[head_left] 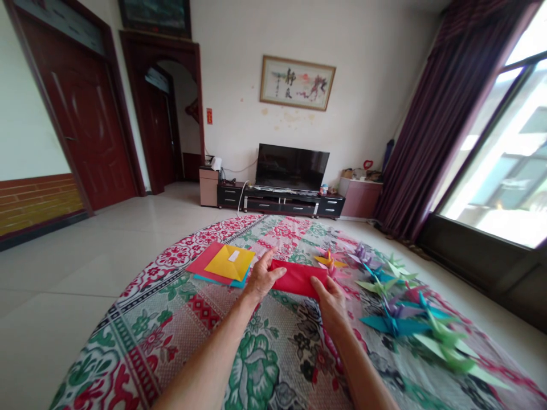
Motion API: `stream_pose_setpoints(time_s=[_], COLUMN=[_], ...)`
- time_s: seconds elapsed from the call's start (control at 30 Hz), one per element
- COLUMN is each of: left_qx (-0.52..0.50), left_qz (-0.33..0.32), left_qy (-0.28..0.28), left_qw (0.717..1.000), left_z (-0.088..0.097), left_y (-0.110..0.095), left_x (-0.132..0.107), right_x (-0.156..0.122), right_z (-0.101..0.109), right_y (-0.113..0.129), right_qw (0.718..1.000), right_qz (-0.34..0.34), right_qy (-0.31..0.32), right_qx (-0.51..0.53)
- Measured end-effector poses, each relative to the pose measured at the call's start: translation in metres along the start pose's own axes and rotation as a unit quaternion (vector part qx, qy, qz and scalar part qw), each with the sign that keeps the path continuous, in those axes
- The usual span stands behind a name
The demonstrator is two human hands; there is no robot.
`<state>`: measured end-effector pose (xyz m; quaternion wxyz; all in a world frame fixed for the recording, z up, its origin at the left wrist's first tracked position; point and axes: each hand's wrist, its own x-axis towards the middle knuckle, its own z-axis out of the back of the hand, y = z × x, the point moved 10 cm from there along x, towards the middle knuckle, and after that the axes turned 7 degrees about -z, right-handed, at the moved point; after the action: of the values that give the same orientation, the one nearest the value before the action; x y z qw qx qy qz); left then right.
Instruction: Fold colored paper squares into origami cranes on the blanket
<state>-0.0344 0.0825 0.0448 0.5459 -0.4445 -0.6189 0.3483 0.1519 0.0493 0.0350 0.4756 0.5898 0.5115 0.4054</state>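
Observation:
A red sheet of paper (pixel 297 279), folded into a long rectangle, is held between my two hands above the patterned tablecloth. My left hand (pixel 262 276) pinches its left end, thumb on top and index finger stretched behind. At the right end, my right hand (pixel 330 296) grips the near corner with the thumb on the face. To the left lies a stack of coloured paper, with a yellow square (pixel 217 262) on top of a red sheet (pixel 203 262) and a blue one (pixel 240 282). Folded paper cranes, among them a blue crane (pixel 394 324) and a green crane (pixel 455 347), stand on the right.
The round table has a floral tablecloth (pixel 252 370). An orange crane (pixel 330 260) stands just beyond my right hand. Past the table are a television (pixel 293 167) on a low black cabinet (pixel 265 205), a dark curtain (pixel 414 131) and red doors (pixel 85 114).

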Motion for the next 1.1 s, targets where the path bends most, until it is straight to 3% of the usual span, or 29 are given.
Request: stream_pose_setpoints(time_s=[0.43, 1.1], left_qx=[-0.089, -0.121], left_qz=[0.052, 0.037], left_qy=[-0.017, -0.014], left_qw=[0.995, 0.992], left_z=[0.001, 0.002], left_y=[0.012, 0.012], left_x=[0.0, -0.001], right_x=[-0.002, 0.005], right_z=[0.002, 0.006], right_y=[-0.002, -0.01], right_qw=[1.0, 1.0], right_qz=[-0.008, 0.004], right_qy=[-0.002, 0.018], right_qx=[0.011, 0.011])
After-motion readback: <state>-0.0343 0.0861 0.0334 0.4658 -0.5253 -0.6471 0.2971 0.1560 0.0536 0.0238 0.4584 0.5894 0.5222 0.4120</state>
